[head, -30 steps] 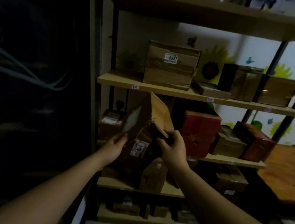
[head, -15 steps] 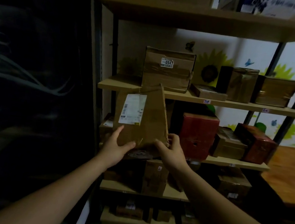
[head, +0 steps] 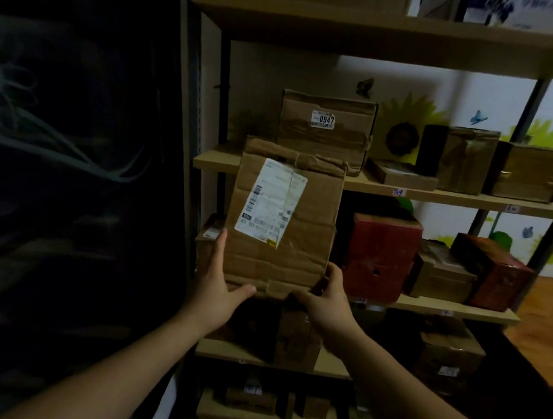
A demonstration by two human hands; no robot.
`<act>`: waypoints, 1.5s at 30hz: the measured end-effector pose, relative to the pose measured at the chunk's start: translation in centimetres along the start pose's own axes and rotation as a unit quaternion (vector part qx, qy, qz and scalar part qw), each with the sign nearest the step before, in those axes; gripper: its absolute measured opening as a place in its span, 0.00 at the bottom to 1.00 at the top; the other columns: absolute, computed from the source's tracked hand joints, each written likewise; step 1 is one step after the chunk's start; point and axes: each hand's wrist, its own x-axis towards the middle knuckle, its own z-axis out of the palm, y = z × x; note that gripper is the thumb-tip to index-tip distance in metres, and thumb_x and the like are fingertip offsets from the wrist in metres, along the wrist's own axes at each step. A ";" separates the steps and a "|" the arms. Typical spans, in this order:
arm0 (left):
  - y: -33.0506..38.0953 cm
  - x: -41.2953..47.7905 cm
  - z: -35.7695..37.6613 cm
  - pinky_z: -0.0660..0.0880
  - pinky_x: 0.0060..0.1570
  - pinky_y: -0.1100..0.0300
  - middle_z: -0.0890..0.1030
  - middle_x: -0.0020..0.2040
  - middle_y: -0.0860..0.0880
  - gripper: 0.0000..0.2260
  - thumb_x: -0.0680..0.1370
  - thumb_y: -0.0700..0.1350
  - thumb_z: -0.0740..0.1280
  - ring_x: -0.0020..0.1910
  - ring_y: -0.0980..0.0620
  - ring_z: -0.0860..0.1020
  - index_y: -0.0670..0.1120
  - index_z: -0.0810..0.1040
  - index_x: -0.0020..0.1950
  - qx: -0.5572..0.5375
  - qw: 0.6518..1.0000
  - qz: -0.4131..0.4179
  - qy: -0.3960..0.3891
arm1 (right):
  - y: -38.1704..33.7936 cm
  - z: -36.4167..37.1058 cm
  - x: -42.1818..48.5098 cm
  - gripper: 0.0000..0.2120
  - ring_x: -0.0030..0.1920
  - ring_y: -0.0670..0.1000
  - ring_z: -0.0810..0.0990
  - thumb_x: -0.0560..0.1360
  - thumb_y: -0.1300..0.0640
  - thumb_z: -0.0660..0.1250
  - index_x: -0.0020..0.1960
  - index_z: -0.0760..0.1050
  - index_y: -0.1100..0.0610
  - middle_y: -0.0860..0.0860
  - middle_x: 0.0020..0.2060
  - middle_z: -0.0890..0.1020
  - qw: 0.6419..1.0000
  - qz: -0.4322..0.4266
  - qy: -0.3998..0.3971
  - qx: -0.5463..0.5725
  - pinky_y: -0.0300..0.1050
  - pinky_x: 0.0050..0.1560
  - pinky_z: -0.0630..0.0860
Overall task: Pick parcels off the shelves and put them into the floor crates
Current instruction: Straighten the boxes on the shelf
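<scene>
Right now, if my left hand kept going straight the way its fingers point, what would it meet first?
Probably the small labelled carton at the left end of the middle shelf, just beyond your left hand, which grips the cardboard parcel. Depth is hard to judge.

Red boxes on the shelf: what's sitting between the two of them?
A brown box sits between the left red box and right red box, in the head view.

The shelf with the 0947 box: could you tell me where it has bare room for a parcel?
There is bare board left of the 0947 box, up to the post. Right of it, boxes stand packed together.
</scene>
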 end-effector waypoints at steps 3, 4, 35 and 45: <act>-0.4 1.3 -0.7 0.62 0.63 0.61 0.61 0.71 0.52 0.44 0.72 0.38 0.72 0.66 0.57 0.62 0.54 0.46 0.77 -0.048 0.998 -0.047 0.006 | -0.7 -0.5 0.5 0.18 0.62 0.49 0.75 0.80 0.42 0.59 0.69 0.67 0.42 0.45 0.61 0.75 0.999 -0.037 0.014 -0.016 0.55 0.62 0.75; -0.6 1.8 -0.9 0.62 0.66 0.58 0.62 0.72 0.51 0.43 0.72 0.40 0.72 0.68 0.54 0.63 0.56 0.47 0.76 -0.067 0.995 -0.075 0.003 | -1.1 -0.7 0.7 0.19 0.63 0.49 0.74 0.80 0.38 0.55 0.67 0.70 0.41 0.46 0.62 0.74 0.999 -0.043 0.009 -0.020 0.53 0.63 0.74; -4.3 8.0 5.0 0.67 0.66 0.53 0.66 0.71 0.49 0.32 0.79 0.38 0.62 0.69 0.49 0.66 0.57 0.51 0.75 0.016 0.992 -0.117 -0.054 | 0.6 0.5 5.8 0.20 0.75 0.52 0.59 0.76 0.64 0.67 0.65 0.75 0.48 0.50 0.75 0.61 0.937 -0.177 0.021 -0.299 0.46 0.72 0.60; -9.6 15.8 0.5 0.67 0.57 0.60 0.70 0.66 0.51 0.28 0.79 0.41 0.63 0.66 0.52 0.68 0.55 0.55 0.74 -0.010 0.993 -0.076 -0.091 | 1.3 7.3 12.9 0.19 0.75 0.54 0.60 0.76 0.63 0.67 0.65 0.75 0.50 0.51 0.75 0.62 0.908 -0.168 0.079 -0.376 0.50 0.72 0.64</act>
